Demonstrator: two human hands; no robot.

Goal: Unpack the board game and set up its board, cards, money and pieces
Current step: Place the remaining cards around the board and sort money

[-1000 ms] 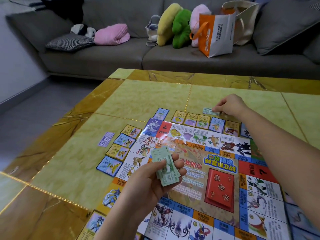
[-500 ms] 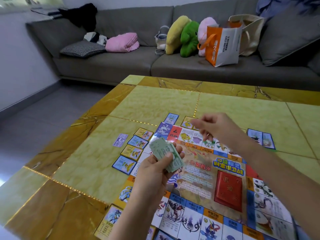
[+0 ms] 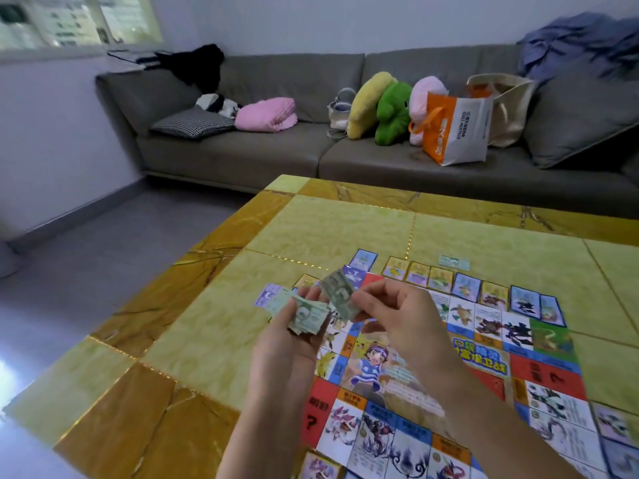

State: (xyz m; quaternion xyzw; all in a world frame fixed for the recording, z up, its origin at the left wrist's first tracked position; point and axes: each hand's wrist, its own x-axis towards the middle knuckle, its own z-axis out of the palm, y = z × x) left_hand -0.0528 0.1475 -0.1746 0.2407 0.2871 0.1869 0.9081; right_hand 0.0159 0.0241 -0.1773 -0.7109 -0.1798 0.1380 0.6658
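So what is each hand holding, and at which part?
The left hand grips the stack of play money by its near end; the right hand pinches one bill at its right edge.

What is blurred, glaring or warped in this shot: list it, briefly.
Head view: motion blur smears the note pinched by the right hand and the stack in the left hand; head view: the window is washed out and soft, with glare on the floor; head view: wide-angle bending curves the sofa and table edges.
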